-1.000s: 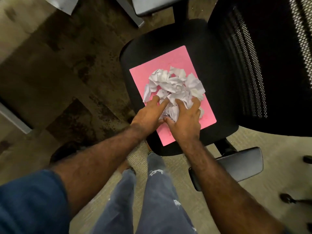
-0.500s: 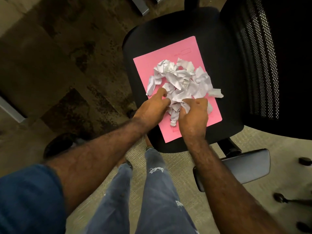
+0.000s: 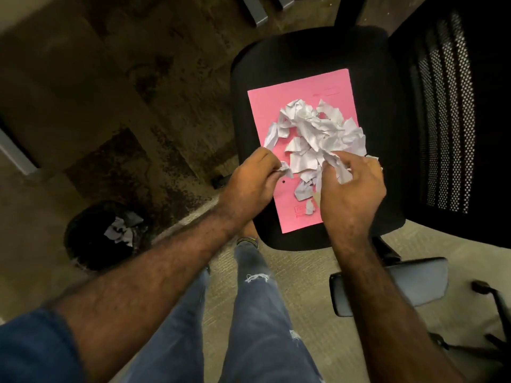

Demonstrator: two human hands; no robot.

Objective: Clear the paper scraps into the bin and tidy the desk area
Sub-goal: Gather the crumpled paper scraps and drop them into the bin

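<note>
- We are seeing the paper scraps [image 3: 318,134] lying heaped on a pink folder [image 3: 265,106], which is resting flat on the black chair seat [image 3: 304,56] at about one o'clock in the view.
- Our right hand [image 3: 351,194] is curling over the heap's near edge at five o'clock of the pile, its grip closing on a bunch of crumpled scraps.
- Our left hand [image 3: 249,183] is sitting at the pile's seven o'clock, its grip pinched together on one small scrap at the folder's left edge.
- The bin [image 3: 83,239] is standing on the floor at eight o'clock, well apart from the chair, with some white scraps lying inside.
- The chair's mesh backrest [image 3: 442,106] is rising at three o'clock, an armrest [image 3: 414,286] showing at five o'clock.
</note>
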